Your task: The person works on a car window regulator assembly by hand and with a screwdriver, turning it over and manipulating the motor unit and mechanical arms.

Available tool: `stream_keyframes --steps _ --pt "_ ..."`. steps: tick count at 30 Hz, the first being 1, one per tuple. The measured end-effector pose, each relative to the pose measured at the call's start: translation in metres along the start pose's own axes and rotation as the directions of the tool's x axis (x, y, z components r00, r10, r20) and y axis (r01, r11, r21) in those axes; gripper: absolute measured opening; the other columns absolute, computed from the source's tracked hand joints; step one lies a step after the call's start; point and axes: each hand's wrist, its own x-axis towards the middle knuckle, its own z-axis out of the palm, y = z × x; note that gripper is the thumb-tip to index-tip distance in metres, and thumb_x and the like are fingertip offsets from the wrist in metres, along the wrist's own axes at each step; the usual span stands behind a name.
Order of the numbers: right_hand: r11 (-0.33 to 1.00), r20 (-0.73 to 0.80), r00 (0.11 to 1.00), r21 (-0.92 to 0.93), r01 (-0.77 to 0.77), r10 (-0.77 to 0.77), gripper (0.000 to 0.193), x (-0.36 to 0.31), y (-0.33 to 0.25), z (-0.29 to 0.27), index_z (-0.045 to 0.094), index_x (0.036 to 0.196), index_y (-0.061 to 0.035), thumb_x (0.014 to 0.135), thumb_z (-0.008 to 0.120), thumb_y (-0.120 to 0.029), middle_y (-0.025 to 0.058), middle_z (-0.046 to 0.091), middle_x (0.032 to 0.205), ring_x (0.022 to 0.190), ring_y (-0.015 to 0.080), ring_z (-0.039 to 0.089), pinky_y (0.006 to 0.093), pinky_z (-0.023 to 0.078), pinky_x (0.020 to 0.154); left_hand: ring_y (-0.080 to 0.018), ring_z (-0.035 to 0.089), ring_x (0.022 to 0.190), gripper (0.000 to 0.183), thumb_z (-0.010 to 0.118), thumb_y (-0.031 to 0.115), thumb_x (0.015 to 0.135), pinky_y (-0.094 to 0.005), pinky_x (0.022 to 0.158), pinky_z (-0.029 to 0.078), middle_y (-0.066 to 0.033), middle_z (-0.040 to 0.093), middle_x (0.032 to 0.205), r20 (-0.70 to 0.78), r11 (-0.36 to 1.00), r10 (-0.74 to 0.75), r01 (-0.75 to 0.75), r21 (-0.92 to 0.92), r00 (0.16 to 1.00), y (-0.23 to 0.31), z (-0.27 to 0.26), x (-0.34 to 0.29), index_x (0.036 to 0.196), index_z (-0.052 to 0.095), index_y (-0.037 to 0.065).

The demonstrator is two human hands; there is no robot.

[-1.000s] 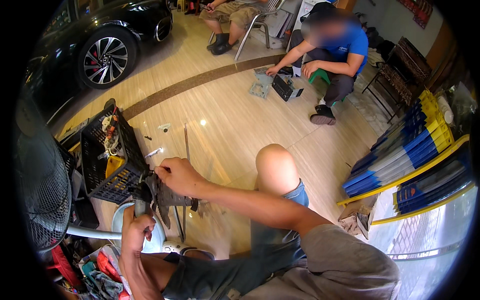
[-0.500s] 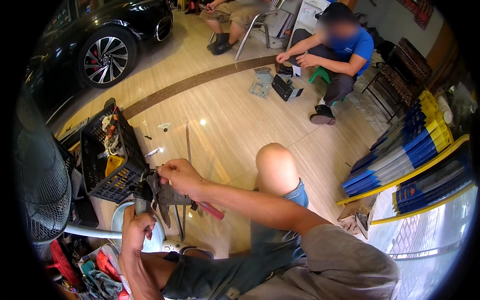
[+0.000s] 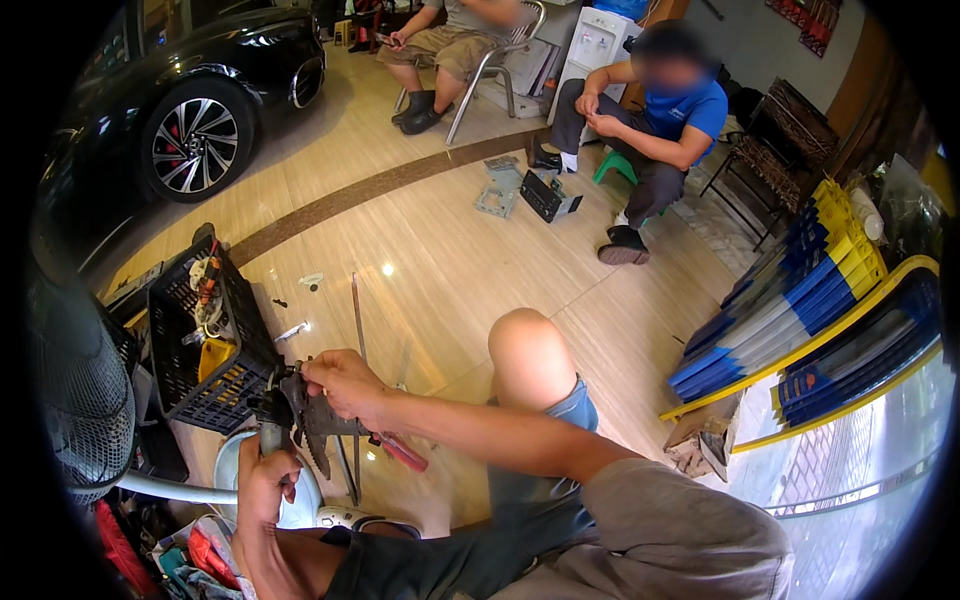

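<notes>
My left hand (image 3: 265,482) is closed around a grey, tube-like part (image 3: 273,438) of a dark metal assembly (image 3: 270,405). My right hand (image 3: 345,384) is closed at the top of that assembly, its fingertips pinched beside a dark metal plate (image 3: 316,432) with a toothed edge. What exactly lies between those fingertips is too small to make out. Below my right wrist a red-handled tool (image 3: 404,453) sticks out. Under the assembly stands a pale blue bucket (image 3: 228,462), partly hidden by my left hand.
A black crate (image 3: 222,385) of tools and parts stands at the left, beside a mesh-covered fan (image 3: 100,430). Farther off, a person in a blue shirt (image 3: 690,120) sits by metal pieces (image 3: 497,195). Blue-and-yellow packages (image 3: 790,300) fill a rack at the right; a black car (image 3: 215,60) is parked behind.
The view has shifted a little, so the surroundings appear lower and farther left. My hands keep their hold on the assembly. The person in blue has raised both hands closer together.
</notes>
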Motion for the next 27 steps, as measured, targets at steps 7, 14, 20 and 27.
stream_keyframes --steps 7,14,20,27 --pt "0.997 0.02 0.998 0.049 -0.061 0.06 0.021 -0.003 -0.006 0.001 0.056 0.095 -0.0053 0.098 0.059 -0.026 0.0028 0.055 0.078 0.043 0.0049 0.034 0.024 0.021 0.036 -0.0115 0.04 0.04 0.019 0.059 0.015 0.065 -0.0244 0.035 0.034 -0.0031 0.047 0.058 0.029 1.0 0.024 -0.024 0.001 0.999 -0.002 -0.002 0.002 0.078 0.055 0.003" --pt "0.998 0.035 0.998 0.04 -0.047 0.046 0.019 0.005 -0.004 -0.004 0.056 0.093 -0.0036 0.096 0.061 -0.022 0.0046 0.056 0.078 0.045 0.005 0.035 0.0239 0.022 0.036 -0.0115 0.04 0.04 0.023 0.059 0.016 0.065 -0.0244 0.035 0.034 -0.0036 0.048 0.058 0.009 1.0 0.015 -0.015 -0.007 1.0 -0.002 -0.002 0.0 0.083 0.056 0.001" --pt "0.998 0.084 0.996 0.046 -0.047 0.043 0.018 0.005 -0.008 -0.007 0.057 0.094 -0.0011 0.094 0.062 -0.018 0.0062 0.059 0.077 0.041 0.0053 0.035 0.0243 0.024 0.035 -0.0121 0.04 0.04 0.023 0.059 0.016 0.063 -0.0249 0.035 0.034 -0.0042 0.048 0.058 0.012 1.0 0.009 -0.009 0.012 1.0 0.002 0.0 -0.002 0.081 0.055 0.002" --pt "0.999 0.08 0.996 -0.01 -0.045 0.046 0.018 -0.001 -0.01 -0.004 0.058 0.098 -0.0017 0.096 0.061 -0.019 0.0062 0.06 0.078 0.042 0.0047 0.033 0.0238 0.023 0.036 -0.0125 0.041 0.04 0.021 0.059 0.018 0.063 -0.0258 0.034 0.034 -0.0048 0.048 0.056 0.037 0.999 0.013 -0.015 0.04 0.999 0.005 -0.001 -0.003 0.075 0.054 0.002"
